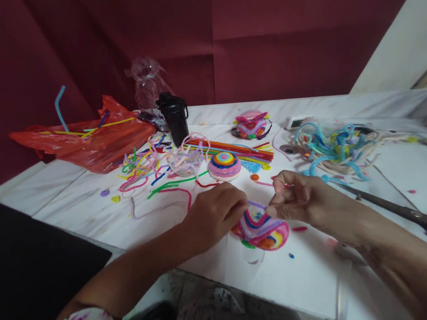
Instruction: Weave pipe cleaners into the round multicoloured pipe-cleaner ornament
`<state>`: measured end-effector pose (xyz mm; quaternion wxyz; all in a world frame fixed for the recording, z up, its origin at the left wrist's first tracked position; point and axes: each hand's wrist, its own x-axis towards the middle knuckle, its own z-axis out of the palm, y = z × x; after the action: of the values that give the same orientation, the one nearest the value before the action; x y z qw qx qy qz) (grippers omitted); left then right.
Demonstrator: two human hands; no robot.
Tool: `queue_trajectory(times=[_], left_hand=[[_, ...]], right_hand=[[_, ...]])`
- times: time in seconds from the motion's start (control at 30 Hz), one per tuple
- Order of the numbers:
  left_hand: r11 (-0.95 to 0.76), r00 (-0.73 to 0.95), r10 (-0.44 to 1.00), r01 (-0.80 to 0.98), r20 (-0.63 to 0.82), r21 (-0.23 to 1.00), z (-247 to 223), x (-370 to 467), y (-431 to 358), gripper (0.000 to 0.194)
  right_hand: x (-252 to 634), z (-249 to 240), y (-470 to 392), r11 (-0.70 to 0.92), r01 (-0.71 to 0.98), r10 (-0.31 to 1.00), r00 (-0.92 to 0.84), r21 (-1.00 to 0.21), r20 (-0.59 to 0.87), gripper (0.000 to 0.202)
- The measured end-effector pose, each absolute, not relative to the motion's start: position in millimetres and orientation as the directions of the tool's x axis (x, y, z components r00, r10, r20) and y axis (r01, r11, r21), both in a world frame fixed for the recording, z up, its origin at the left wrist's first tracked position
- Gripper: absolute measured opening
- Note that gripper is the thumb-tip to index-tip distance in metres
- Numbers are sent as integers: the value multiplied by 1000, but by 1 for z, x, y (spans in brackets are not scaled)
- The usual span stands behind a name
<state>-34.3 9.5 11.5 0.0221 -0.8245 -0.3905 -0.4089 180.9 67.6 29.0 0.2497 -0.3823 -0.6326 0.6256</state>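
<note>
A rounded craft piece (277,238) with pink, purple, orange and yellow bands is in front of me near the table's front edge. A thin purple pipe cleaner (257,205) runs across its upper edge between my hands. My left hand (214,213) is closed at the strip's left end, its fingertips partly hidden behind the knuckles. At the right end, my right hand (299,197) pinches the strip between thumb and finger. A striped dome (224,167) in pink, blue and yellow rests just beyond my left hand.
Loose pipe cleaners (172,186) spread leftward, beside a red plastic bag (121,136) and a black bottle (174,117). A bundle of straight pipe cleaners (234,151) and another banded craft piece (250,125) lie behind. Scissors (408,213) and a tangled blue heap (337,151) are right.
</note>
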Motion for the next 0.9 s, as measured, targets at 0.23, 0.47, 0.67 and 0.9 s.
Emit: queue_trajectory(times=[0.23,0.47,0.67,0.9], left_hand=[[-637,444,443,767,779,-75,3,-26,-8,11],[-557,614,300,734,730,-388,-9,-28,-20,24],[-566,664,309,704,682,-429,-12,-31,-24,30],[-588,661,315,699,681,-406,-15,-35,-21,29]], right_hand=[[184,27,67,-86,153,792,-589,-984,-161,54],[183,30,66,-99,158,800,-575,-983,-173,53],[181,32,65,-101,166,808,-562,-981,-178,54],[183,26,67,-122,112,795,-584,-986,-165,54]])
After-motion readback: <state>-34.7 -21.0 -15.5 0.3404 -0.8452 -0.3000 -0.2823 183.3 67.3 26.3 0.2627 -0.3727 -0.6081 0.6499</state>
